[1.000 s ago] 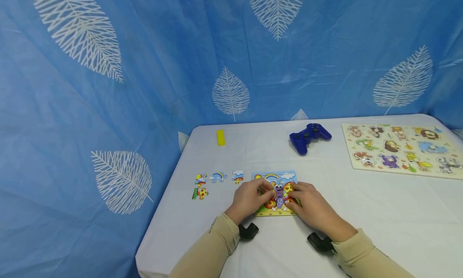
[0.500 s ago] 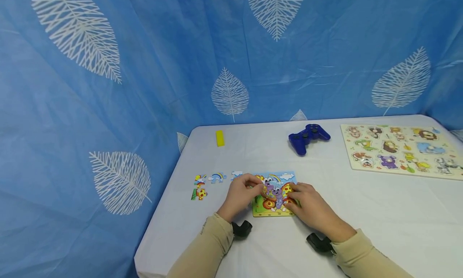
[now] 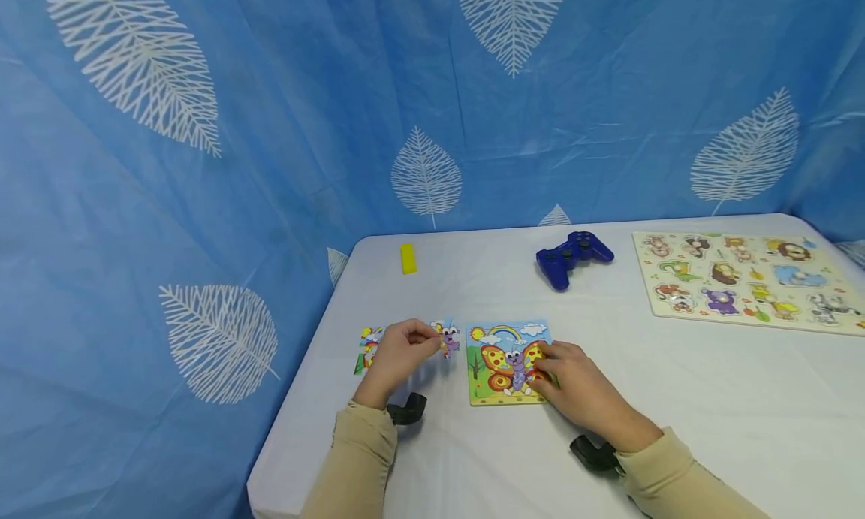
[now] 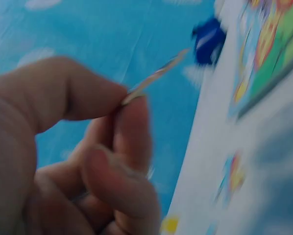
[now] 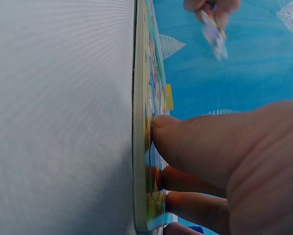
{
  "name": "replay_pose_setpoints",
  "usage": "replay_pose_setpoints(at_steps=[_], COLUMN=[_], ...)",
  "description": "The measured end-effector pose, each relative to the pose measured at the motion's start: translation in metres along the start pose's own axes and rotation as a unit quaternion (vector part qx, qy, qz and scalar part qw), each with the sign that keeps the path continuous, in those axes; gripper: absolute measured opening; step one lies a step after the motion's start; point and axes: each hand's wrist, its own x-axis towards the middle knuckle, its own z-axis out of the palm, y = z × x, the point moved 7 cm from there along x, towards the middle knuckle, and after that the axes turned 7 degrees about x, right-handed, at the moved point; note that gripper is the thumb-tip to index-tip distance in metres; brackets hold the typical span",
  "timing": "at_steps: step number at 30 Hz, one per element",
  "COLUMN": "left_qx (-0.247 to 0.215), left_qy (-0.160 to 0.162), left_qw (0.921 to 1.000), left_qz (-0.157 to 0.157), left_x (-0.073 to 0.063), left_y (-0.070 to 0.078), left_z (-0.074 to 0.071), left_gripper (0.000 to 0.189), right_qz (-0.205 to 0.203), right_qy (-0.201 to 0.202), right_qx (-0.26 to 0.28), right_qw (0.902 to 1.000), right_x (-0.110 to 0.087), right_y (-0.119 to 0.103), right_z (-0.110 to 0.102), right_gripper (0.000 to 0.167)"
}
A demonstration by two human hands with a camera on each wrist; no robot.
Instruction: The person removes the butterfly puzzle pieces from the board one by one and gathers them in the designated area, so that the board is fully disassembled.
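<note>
In the head view my left hand (image 3: 399, 357) is raised left of the puzzle board, pinching a jigsaw piece (image 3: 450, 340) with a purple butterfly face. The left wrist view shows that piece nearly edge-on between thumb (image 4: 95, 93) and forefinger. My right hand (image 3: 577, 380) rests at the right side of the butterfly puzzle board (image 3: 503, 401). In the right wrist view its thumb (image 5: 171, 139) and fingers touch the picture face of the board. Loose jigsaw pieces (image 3: 372, 334) lie at the left, partly hidden behind my left hand.
Behind the board lies a blue game controller (image 3: 574, 258). A yellow block (image 3: 408, 258) is at the back left, and a large wooden animal puzzle (image 3: 743, 282) at the back right. A blue leaf-patterned curtain (image 3: 304, 128) hangs along the table's left and back.
My left hand has lifted the butterfly-face jigsaw piece from the board and carried it left, uncovering the board's left half. My right hand has stayed on the board's right side.
</note>
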Motion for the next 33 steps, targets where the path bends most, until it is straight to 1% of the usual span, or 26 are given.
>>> replay_pose_setpoints(at_steps=[3,5,7,9,11,13,15,17,21,26,29,33], left_qx=[0.026,0.055,0.087,0.123,0.148,0.165,0.171,0.174,0.174,0.177,0.191,0.216], left_qy=[0.011,0.019,0.020,0.016,0.003,-0.008,-0.013,-0.011,-0.004,-0.002,-0.004,-0.008], left_qw=[0.9994,0.9972,0.9928,0.9867,0.9807,0.9762,0.9734,0.9717,0.9702,0.9692,0.9668,0.9619], left_qz=[-0.021,-0.047,-0.079,-0.105,-0.127,-0.141,-0.152,-0.159,-0.169,-0.171,-0.170,-0.168], left_x=[-0.002,-0.004,-0.006,-0.008,-0.008,-0.009,-0.009,-0.010,-0.011,-0.013,-0.013,-0.013], left_y=[-0.014,-0.024,-0.035,-0.041,-0.047,-0.051,-0.053,-0.055,-0.057,-0.059,-0.059,-0.058], left_z=[-0.021,-0.036,-0.046,-0.052,-0.054,-0.054,-0.054,-0.053,-0.052,-0.052,-0.051,-0.051], left_gripper=[0.007,0.009,0.012,0.014,0.016,0.017,0.017,0.018,0.020,0.027,0.027,0.027], right_qz=[0.001,0.000,0.000,0.001,0.003,0.004,0.003,0.003,-0.001,-0.004,-0.003,0.000], right_qy=[-0.002,-0.003,-0.004,-0.004,-0.005,-0.006,-0.007,-0.008,-0.007,-0.005,-0.006,-0.007], right_qx=[-0.003,-0.004,-0.008,-0.010,-0.010,-0.010,-0.010,-0.009,-0.005,-0.008,-0.011,-0.011], right_qw=[1.0000,1.0000,1.0000,0.9999,0.9999,0.9999,0.9999,0.9999,1.0000,1.0000,0.9999,0.9999], right_x=[0.000,0.000,0.000,0.001,0.001,0.001,0.001,0.001,0.001,0.001,0.001,0.000], right_y=[0.000,-0.002,-0.003,-0.004,-0.003,-0.003,-0.002,-0.002,-0.002,-0.002,-0.002,-0.002], right_z=[-0.001,-0.001,-0.002,-0.003,-0.003,-0.002,-0.001,0.001,0.002,0.001,0.001,0.001], right_gripper=[0.022,0.023,0.023,0.023,0.023,0.024,0.025,0.025,0.024,0.025,0.025,0.026])
